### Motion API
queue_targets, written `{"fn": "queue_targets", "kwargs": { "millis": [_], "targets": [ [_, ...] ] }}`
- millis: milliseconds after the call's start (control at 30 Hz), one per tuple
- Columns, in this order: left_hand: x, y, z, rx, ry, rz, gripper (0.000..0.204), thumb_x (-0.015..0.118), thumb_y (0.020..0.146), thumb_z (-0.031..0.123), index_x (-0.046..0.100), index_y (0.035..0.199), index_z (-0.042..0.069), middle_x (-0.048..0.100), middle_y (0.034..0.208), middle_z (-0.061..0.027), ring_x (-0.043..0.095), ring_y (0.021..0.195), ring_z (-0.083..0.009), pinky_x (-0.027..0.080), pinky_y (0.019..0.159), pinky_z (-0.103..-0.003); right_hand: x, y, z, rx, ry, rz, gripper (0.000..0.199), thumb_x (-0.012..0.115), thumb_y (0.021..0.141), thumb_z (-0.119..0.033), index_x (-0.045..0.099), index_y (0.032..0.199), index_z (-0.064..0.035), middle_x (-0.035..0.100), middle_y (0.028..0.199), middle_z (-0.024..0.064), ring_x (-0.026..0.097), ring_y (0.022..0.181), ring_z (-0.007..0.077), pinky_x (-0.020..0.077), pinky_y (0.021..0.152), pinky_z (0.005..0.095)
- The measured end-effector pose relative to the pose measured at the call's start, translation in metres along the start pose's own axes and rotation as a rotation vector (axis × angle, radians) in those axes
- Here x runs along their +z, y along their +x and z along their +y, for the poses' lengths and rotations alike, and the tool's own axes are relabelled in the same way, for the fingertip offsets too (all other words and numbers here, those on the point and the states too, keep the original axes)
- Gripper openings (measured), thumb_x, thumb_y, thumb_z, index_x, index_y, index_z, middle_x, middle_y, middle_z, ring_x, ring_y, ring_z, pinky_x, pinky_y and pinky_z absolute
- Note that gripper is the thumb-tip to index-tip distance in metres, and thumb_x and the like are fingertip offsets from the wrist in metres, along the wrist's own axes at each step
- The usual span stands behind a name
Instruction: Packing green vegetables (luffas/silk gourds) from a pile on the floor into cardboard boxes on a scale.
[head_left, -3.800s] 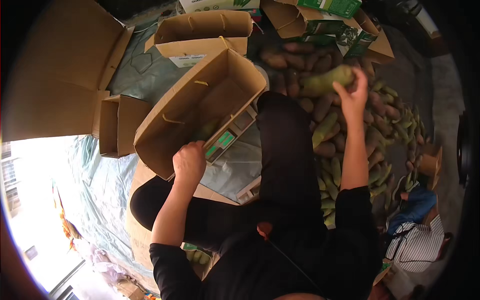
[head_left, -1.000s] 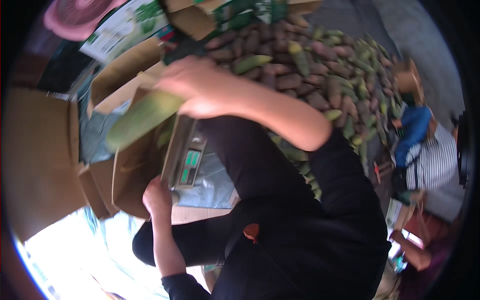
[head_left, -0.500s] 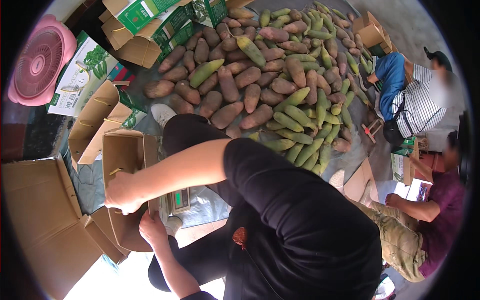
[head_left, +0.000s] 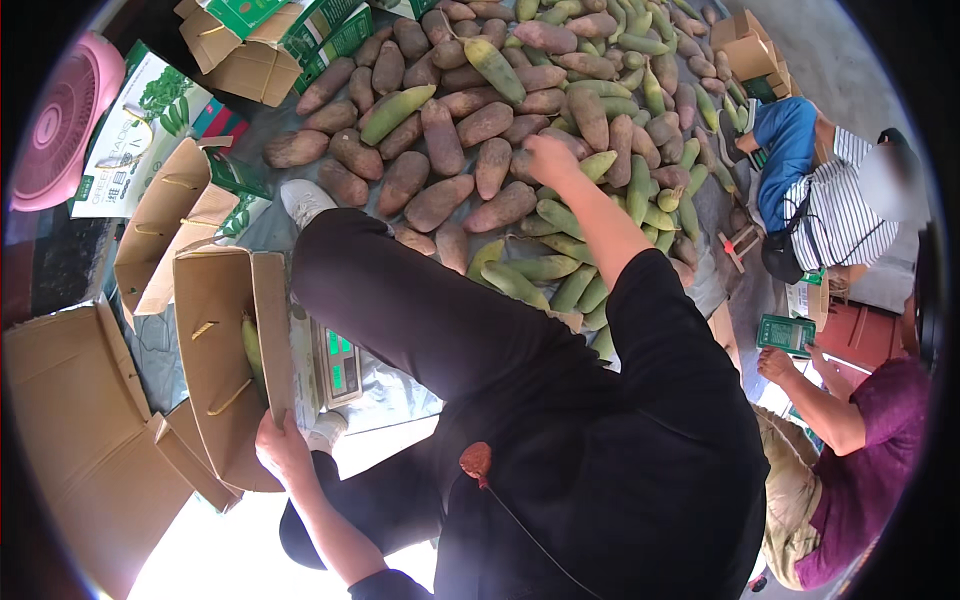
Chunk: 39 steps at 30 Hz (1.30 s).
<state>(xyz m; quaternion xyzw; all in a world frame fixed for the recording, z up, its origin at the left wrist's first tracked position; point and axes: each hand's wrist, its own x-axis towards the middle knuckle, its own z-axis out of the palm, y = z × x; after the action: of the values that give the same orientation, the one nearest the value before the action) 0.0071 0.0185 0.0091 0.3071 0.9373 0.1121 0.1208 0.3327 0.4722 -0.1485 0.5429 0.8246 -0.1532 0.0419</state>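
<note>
Cardboard box (head_left: 215, 360) stands open on the scale (head_left: 338, 365) at the person's left, one green fruit (head_left: 253, 352) now lying inside it. Half a second ago the right hand (head_left: 545, 160) was down in that box; it has since let go and swung out over the fruit pile (head_left: 470, 130) on the floor, fingers curling onto a brownish piece, empty as far as can be told. The left hand (head_left: 283, 448) grips the box's near edge, steadying it. Two other people sit at the right.

Left hand (head_left: 283, 447) low with fingers curled closed, right hand (head_left: 548, 160) outstretched forward
</note>
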Motion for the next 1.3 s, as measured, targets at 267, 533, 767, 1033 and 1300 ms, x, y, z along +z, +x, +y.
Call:
{"fn": "queue_targets", "kwargs": {
  "millis": [267, 533, 767, 1033, 1300],
  "targets": [
    [0.003, 0.0, -0.002, -0.01, 0.002, -0.008, 0.015, 0.06, 0.079, 0.009, 0.064, 0.09, 0.0, 0.062, 0.075, -0.0191, 0.062, 0.069, -0.0351, 0.047, 0.063, -0.041, 0.033, -0.068, 0.059, 0.296, -0.269, -0.182, 0.027, 0.051, 0.087, -0.018, 0.055, 0.114, -0.013, 0.049, 0.12, 0.0082, 0.047, 0.116, 0.0285, 0.045, 0.089, 0.0464],
    [-0.001, -0.004, -0.006, -0.084, 0.014, -0.029, 0.016, 0.06, 0.079, 0.009, 0.065, 0.092, 0.003, 0.064, 0.081, -0.0178, 0.062, 0.077, -0.0348, 0.048, 0.068, -0.04, 0.062, -0.059, 0.058, 0.291, -0.384, -0.182, 0.021, 0.047, 0.09, -0.018, 0.058, 0.106, -0.0112, 0.056, 0.112, 0.0079, 0.054, 0.11, 0.026, 0.0493, 0.082, 0.0435],
    [-0.005, -0.001, -0.003, -0.143, 0.059, -0.069, 0.016, 0.062, 0.079, 0.013, 0.066, 0.094, 0.008, 0.064, 0.084, -0.0143, 0.062, 0.08, -0.0341, 0.049, 0.071, -0.042, 0.02, -0.076, 0.019, 0.04, -0.27, -0.016, 0.043, 0.072, 0.069, -0.007, 0.049, 0.105, -0.0103, 0.054, 0.108, 0.0105, 0.052, 0.105, 0.0319, 0.0492, 0.08, 0.0464],
    [-0.004, 0.001, -0.007, -0.104, 0.06, -0.042, 0.02, 0.061, 0.078, 0.013, 0.067, 0.096, 0.009, 0.065, 0.084, -0.0137, 0.063, 0.083, -0.0316, 0.05, 0.074, -0.042, -0.048, -0.056, -0.106, -0.299, 0.047, 0.211, 0.051, 0.072, 0.069, -0.004, 0.048, 0.113, -0.0064, 0.053, 0.111, 0.0131, 0.049, 0.107, 0.0356, 0.0454, 0.084, 0.0443],
    [0.0, -0.002, -0.017, -0.06, 0.074, -0.015, 0.016, 0.061, 0.077, 0.011, 0.067, 0.091, 0.009, 0.064, 0.08, -0.0142, 0.063, 0.08, -0.0315, 0.05, 0.07, -0.043, -0.16, -0.056, -0.229, -0.627, 1.03, 0.332, 0.046, 0.071, 0.078, -0.003, 0.051, 0.119, -0.0008, 0.054, 0.114, 0.01, 0.056, 0.101, 0.0162, 0.0485, 0.082, 0.0292]
  ]
}}
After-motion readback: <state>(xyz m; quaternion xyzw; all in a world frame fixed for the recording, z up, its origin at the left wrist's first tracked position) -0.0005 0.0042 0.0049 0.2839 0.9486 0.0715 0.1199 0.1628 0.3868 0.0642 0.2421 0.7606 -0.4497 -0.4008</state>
